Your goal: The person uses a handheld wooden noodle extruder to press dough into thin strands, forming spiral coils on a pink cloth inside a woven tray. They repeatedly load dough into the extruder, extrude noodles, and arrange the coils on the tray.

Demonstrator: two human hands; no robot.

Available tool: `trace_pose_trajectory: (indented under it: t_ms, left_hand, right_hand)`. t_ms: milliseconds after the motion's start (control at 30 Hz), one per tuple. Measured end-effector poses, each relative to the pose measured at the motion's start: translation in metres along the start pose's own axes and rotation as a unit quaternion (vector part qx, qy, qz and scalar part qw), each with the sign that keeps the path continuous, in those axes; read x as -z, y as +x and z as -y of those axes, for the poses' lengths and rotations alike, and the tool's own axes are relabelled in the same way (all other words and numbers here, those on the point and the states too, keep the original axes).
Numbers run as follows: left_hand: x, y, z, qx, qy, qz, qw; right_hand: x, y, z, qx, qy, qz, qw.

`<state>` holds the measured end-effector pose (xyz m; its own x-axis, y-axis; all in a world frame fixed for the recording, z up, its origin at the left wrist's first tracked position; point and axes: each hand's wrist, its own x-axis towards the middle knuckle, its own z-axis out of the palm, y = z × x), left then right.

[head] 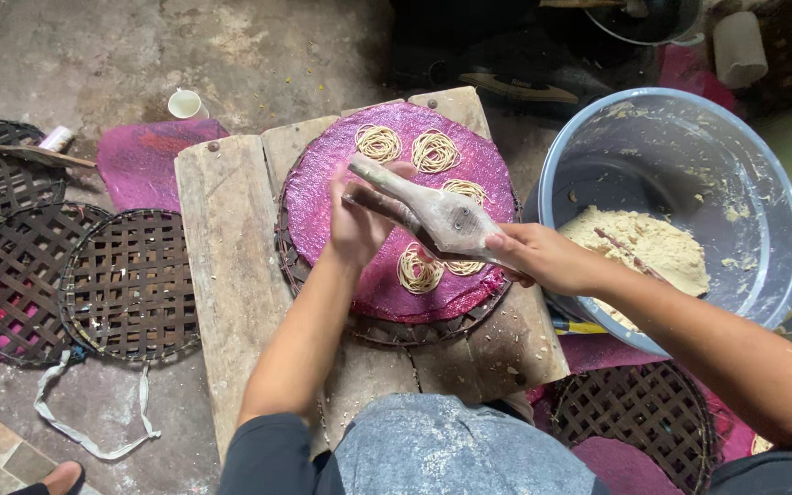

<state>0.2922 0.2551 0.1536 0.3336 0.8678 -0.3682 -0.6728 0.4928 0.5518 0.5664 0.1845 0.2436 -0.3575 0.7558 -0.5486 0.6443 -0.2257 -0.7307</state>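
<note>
Over the round purple cloth (387,284) on its woven tray, my left hand (357,215) and right hand (535,257) both grip a wooden press (433,215), worn and floury. Under it lie thin noodle coils (419,269) (pale, stringy nests). Right of the cloth stands a blue-grey plastic bucket (763,192) of crumbly dough (643,243); left of it, dark bamboo lattice trays (130,284) overlap on the concrete.
</note>
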Motion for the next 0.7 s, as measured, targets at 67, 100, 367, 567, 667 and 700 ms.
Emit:
trace_pose_trajectory:
  t_ms: [67, 100, 367, 567, 667, 700]
  left_hand:
    - [0.011, 0.004, 0.017, 0.016, 0.246, 0.037, 0.968]
    - [0.017, 0.006, 0.026, 0.051, 0.229, 0.067, 0.970]
    - [0.038, -0.021, 0.034, 0.026, 0.485, 0.070, 0.871]
    - [0.002, -0.047, -0.009, -0.161, 0.673, -0.037, 0.721]
    - [-0.025, -0.027, -0.031, -0.100, -0.063, 0.121, 0.986]
    - [-0.034, -0.018, -0.031, -0.104, -0.128, 0.148, 0.975]
  right_hand:
    - [0.003, 0.000, -0.005, 0.004, 0.010, 0.006, 1.000]
    - [0.004, 0.001, -0.006, 0.008, 0.013, 0.006, 1.000]
    - [0.000, 0.018, -0.013, 0.056, 0.006, -0.075, 0.996]
    - [0.011, 0.027, -0.025, 0.088, 0.072, -0.023, 0.993]
    - [0.019, 0.030, -0.024, 0.079, 0.109, 0.101, 0.986]
    - [0.023, 0.030, -0.022, 0.063, 0.140, 0.152, 0.976]
